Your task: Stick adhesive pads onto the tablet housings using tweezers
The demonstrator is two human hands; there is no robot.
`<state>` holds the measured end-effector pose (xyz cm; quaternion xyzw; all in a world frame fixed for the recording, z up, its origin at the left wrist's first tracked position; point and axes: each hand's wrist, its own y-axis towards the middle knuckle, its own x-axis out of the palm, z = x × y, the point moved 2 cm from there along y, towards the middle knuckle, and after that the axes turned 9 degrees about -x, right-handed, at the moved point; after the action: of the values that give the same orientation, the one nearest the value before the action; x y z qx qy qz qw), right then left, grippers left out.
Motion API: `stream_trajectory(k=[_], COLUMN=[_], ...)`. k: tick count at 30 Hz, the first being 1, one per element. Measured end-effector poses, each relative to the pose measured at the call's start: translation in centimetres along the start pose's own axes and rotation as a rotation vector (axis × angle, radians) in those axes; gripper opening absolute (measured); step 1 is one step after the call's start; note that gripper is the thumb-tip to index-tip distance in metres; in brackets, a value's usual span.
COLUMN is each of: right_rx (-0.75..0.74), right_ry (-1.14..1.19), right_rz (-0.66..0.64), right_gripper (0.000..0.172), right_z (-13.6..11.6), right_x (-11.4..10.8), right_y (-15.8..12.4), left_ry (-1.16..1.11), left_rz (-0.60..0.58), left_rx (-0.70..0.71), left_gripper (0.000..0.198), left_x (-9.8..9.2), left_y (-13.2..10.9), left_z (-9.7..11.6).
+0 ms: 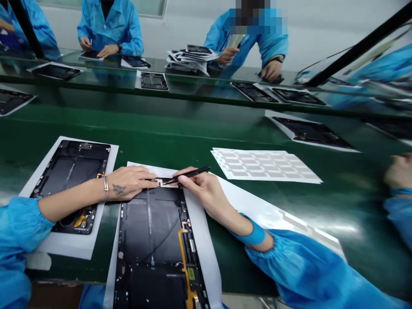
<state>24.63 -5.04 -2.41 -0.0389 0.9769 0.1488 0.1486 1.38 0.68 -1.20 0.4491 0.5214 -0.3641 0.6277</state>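
- Toward 7 o'clock from the view's centre, a black tablet housing (157, 257) lies on white paper (206, 255).
- The left hand (130, 182) reaches in from 9 o'clock to the housing's 12 o'clock edge, fingers close together; whether they pinch anything, I cannot tell.
- At that edge's 1 o'clock side, the right hand (207, 193) has thumb and fingers clamped on black tweezers (195, 172), tips at a pale strip (170, 186).
- Toward 3 o'clock lies a label sheet (264, 165).
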Motion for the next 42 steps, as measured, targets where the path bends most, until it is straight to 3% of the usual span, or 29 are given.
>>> stream_trajectory(k=[7, 11, 22, 24, 28, 32, 34, 36, 39, 42], right_rx=[-0.102, -0.080, -0.014, -0.011, -0.027, -0.100, -0.163, -0.242, -0.416, -0.598], right_ry=[-0.172, -0.159, -0.174, -0.136, -0.031, -0.007, -0.027, -0.087, -0.283, -0.524], right_rz=[-0.034, -0.028, 0.019, 0.074, 0.308, 0.388, 0.351, 0.247, -0.010, -0.221], right_gripper=[0.048, 0.044, 0.032, 0.033, 0.031, 0.026, 0.023, 0.021, 0.023, 0.030], right_z=[-0.9, -0.9, 0.0, 0.2, 0.2, -0.8, -1.5, -2.1, -2.3, -1.5], right_x=[-0.1, -0.4, -4.1, -4.4, -5.2, -5.8, -5.4, -4.6, -2.5, -0.5], right_y=[-0.2, -0.5, -1.9, -1.9, -1.8, -1.8, -1.9, -1.9, -1.8, -1.7], left_ry=[0.021, 0.003, -0.004, 0.011, 0.020, -0.168, -0.255, -0.283, -0.324, -0.486], left_rz=[-0.039, -0.024, -0.012, -0.020, -0.106, -0.287, -0.385, -0.412, -0.336, -0.283], left_rx=[-0.019, -0.041, -0.030, -0.020, -0.119, -0.168, -0.199, -0.257, -0.371, -0.395], left_gripper=[0.040, 0.039, 0.035, 0.033, 0.023, 0.006, 0.007, 0.013, 0.024, 0.020], left_x=[0.4, 0.5, 0.7, 0.4, 0.0, 0.5, 1.1, 1.6, 2.0, 1.8], left_y=[0.5, 0.5, 0.4, 0.9, 3.3, 7.0, 8.6, 9.7, 10.2, 9.1], left_z=[0.2, 0.4, 0.4, 0.4, -0.2, -1.5, -1.9, -1.9, -1.7, -1.7])
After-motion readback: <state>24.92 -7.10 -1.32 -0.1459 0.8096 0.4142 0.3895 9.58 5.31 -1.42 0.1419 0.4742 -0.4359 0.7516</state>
